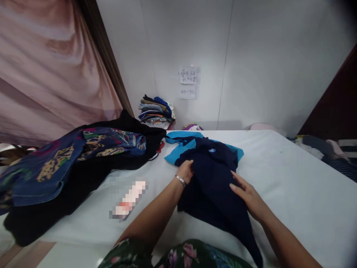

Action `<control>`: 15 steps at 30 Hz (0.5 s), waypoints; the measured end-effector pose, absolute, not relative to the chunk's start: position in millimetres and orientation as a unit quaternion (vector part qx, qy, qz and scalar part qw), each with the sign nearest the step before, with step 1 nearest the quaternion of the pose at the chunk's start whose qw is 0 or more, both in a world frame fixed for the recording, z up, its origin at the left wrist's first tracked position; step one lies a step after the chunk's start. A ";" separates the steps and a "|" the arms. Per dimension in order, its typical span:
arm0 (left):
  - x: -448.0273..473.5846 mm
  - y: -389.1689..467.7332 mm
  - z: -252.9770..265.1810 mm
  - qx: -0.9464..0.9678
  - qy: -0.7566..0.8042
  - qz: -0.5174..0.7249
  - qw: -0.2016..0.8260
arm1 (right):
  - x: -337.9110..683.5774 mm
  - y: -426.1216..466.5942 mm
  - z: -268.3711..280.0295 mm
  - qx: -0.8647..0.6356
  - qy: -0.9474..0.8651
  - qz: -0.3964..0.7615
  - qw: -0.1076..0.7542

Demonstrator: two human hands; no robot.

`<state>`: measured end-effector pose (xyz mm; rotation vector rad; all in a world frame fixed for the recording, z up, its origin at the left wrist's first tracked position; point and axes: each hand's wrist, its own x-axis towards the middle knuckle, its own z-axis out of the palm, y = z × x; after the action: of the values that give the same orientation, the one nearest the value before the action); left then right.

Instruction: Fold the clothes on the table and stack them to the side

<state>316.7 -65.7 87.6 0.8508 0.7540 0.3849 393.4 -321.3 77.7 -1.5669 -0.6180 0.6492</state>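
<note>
A dark navy long-sleeved jacket [208,186] with bright blue parts [181,150] lies partly folded on the white table in front of me. It bears a small blue and white badge [212,150]. One navy sleeve trails down to the right, past the table's near edge. My left hand [185,172], with a silver bracelet on the wrist, is closed on the garment's left edge; some of its fingertips are hidden by the cloth. On the opposite side my right hand [247,193] touches the navy cloth, thumb and forefinger stretched out and apart.
A heap of clothes lies left: black garments [83,193] under a patterned denim piece [67,156]. A blurred-out object [129,201] rests on the white tabletop [292,193]. Folded clothes [156,111] are stacked by the wall; more clothing [331,152] lies beyond the right edge.
</note>
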 end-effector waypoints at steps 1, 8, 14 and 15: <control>312.0 -52.4 95.7 0.401 0.344 0.224 0.819 | 387.8 -320.3 80.7 -0.664 -0.308 0.306 0.609; 242.3 45.3 112.9 0.391 0.415 0.396 0.720 | 454.2 -301.1 77.7 -0.713 -0.334 0.147 0.599; 222.2 59.0 76.8 0.379 0.487 0.292 0.731 | 576.6 -268.3 67.6 -0.862 -0.166 0.052 0.475; 223.8 61.7 72.6 0.386 0.496 0.285 0.724 | 586.7 -262.5 65.7 -0.869 -0.152 0.078 0.465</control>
<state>223.8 61.7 72.6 0.8511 1.0941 0.6282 586.7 -262.5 65.7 -2.1337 -0.3742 0.1919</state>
